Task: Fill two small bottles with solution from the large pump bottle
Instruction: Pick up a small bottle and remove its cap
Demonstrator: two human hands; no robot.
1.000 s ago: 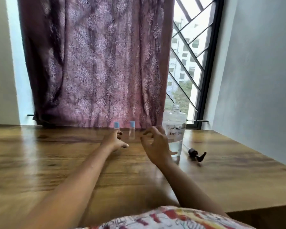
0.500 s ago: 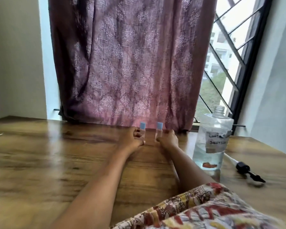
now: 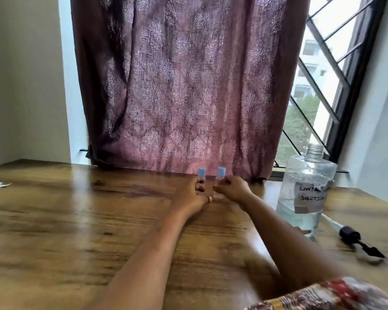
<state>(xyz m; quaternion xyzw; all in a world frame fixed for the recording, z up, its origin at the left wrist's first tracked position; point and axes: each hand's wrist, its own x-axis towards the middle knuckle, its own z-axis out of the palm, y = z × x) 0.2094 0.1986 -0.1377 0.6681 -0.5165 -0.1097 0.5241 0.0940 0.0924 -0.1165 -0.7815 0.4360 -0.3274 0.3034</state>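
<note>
Reaching further across the brown wooden worktop (image 3: 81,222) than a second earlier, both hands had closed in on the two small clear bottles with pale blue caps. The left hand (image 3: 189,196) curled its fingers around the left small bottle (image 3: 201,178), and the right hand (image 3: 232,190) pinched the right small bottle (image 3: 220,182) between thumb and fingers; half a second before, each grip was only arriving. Both caps were still on, so filling seemingly had not started. The large clear plastic bottle with a handwritten label (image 3: 307,191) stood well right of the right grip, open-necked, its black pump head (image 3: 354,239) lying beside it. The fingers hid the lower bottles, and blur obscured their liquid level.
</note>
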